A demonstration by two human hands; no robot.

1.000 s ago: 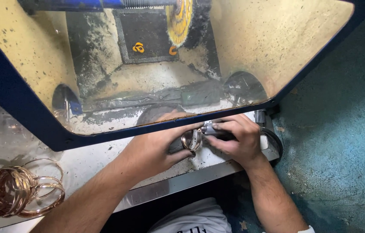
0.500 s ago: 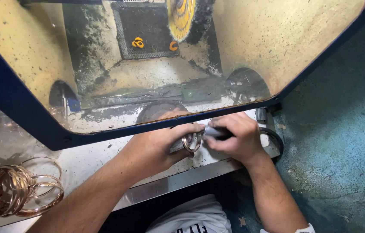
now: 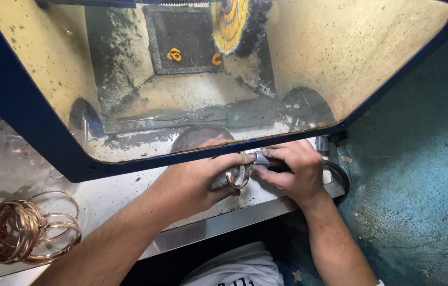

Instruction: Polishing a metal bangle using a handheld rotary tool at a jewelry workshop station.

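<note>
While both hands sit at the front edge of the metal surface (image 3: 128, 193), the left hand (image 3: 195, 182) has its fingers curled tight around a small bunch of thin metal rings (image 3: 238, 176), and the right hand (image 3: 293, 172) is closed on a short grey rod-like piece (image 3: 263, 159) that butts right up against those rings. Just behind them is the blue-framed hood (image 3: 38, 132) with the yellow buffing wheel (image 3: 229, 21) up top, and a loose pile of gold bangles (image 3: 17, 233) lies well off to the left. Compared to a second ago the hands have barely budged, same grip, only the view has tipped a little.
</note>
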